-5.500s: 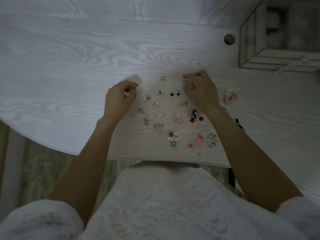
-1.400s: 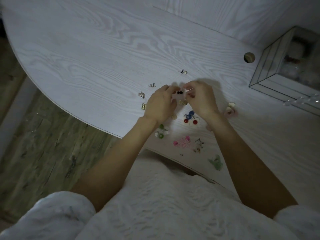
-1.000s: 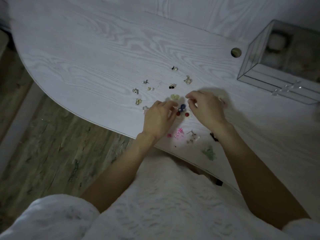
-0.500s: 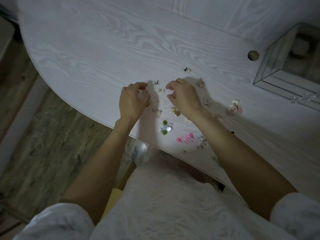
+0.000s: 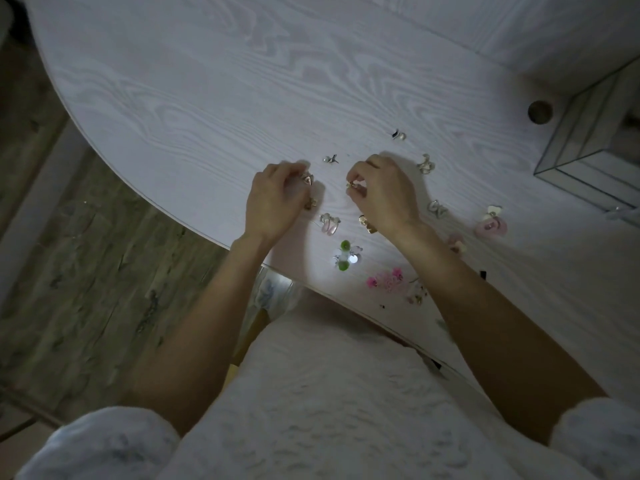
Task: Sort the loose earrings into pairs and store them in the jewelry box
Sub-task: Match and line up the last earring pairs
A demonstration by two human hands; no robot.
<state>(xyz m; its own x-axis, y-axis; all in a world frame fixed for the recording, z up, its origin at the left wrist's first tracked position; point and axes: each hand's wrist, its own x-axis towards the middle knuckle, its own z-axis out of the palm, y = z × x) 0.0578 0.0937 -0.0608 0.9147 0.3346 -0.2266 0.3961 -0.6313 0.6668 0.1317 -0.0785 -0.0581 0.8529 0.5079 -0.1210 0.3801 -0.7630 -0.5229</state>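
Observation:
Several loose earrings lie scattered on the white wood-grain table (image 5: 207, 98). My left hand (image 5: 273, 199) is curled over a small gold earring (image 5: 307, 180) at its fingertips, with another gold earring (image 5: 310, 203) just below. My right hand (image 5: 384, 194) pinches a tiny gold stud (image 5: 351, 184) between thumb and fingers. Close by lie a pink earring (image 5: 329, 225), a green pom-pom pair (image 5: 345, 255), a bright pink pair (image 5: 386, 279) and gold hearts (image 5: 367, 224). The glass jewelry box (image 5: 595, 133) stands at the far right.
A round cable hole (image 5: 539, 112) sits in the table beside the box. More earrings lie at the back (image 5: 398, 134) and right, including a pink flower piece (image 5: 491, 226). The table's curved edge runs left of my hands, with wooden floor (image 5: 86, 254) beyond it.
Both hands have left the red and blue earrings and moved left to the small gold ones. My right hand has picked up a tiny gold stud.

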